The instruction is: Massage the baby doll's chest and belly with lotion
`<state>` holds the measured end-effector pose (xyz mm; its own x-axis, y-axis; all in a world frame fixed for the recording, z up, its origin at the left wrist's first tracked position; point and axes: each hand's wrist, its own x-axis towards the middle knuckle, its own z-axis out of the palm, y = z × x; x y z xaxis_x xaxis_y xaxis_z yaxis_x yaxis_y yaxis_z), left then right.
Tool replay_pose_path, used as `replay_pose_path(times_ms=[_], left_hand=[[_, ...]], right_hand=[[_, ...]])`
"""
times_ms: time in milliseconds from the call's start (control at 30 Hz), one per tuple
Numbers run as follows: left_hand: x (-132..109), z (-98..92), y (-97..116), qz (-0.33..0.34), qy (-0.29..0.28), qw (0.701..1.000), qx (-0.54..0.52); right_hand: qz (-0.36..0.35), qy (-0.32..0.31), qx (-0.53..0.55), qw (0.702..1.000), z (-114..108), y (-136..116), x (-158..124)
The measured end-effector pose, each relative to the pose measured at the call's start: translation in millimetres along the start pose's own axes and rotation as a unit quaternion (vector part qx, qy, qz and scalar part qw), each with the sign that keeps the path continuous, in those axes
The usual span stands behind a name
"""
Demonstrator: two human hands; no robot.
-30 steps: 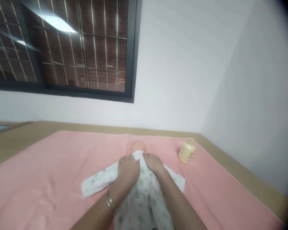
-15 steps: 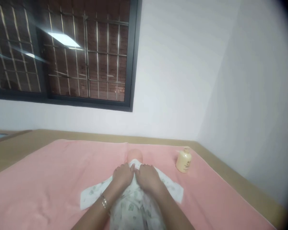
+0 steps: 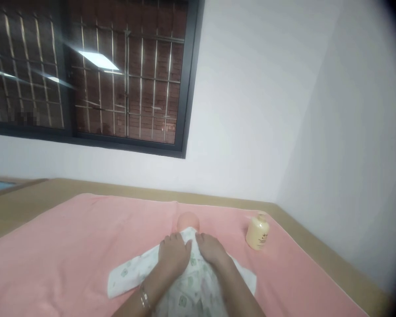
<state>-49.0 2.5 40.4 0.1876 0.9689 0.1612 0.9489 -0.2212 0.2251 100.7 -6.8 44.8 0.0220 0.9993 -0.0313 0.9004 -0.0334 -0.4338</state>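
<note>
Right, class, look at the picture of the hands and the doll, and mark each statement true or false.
1. Both the left hand and the right hand rest on the white printed garment, just below the doll's head. True.
2. A yellow bottle stands on the pink towel, right of the doll's head. True.
3. The bottle lies on its side. False: it stands upright.
4. The left wrist is bare. False: it wears a bracelet.
5. The right hand touches the bottle. False: they are apart.

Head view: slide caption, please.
Left hand and right hand rest on the printed garment of a doll; pink towel beneath, yellow bottle beside.
</note>
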Motion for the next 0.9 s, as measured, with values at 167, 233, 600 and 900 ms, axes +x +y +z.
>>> replay_pose_path(times_ms=[167, 233, 600, 900], left_hand=[[14, -7.3, -19, -0.015, -0.107, 0.989, -0.105], [11, -8.8, -17, -0.01, -0.088, 0.993, -0.077], [-7, 3.7, 1, 0.022, 0.031, 0.999, 0.009], [11, -7.8, -30, 0.056, -0.118, 0.984, -0.125]], right_hand=[[-0.022, 0.049, -0.121, 0.991, -4, -30, -30], [-0.044, 0.04, -0.131, 0.99, -8, -39, -40], [-0.001, 0.028, 0.003, 1.0, 3, -11, -3], [-0.039, 0.013, -0.08, 0.996, -13, -27, -35]])
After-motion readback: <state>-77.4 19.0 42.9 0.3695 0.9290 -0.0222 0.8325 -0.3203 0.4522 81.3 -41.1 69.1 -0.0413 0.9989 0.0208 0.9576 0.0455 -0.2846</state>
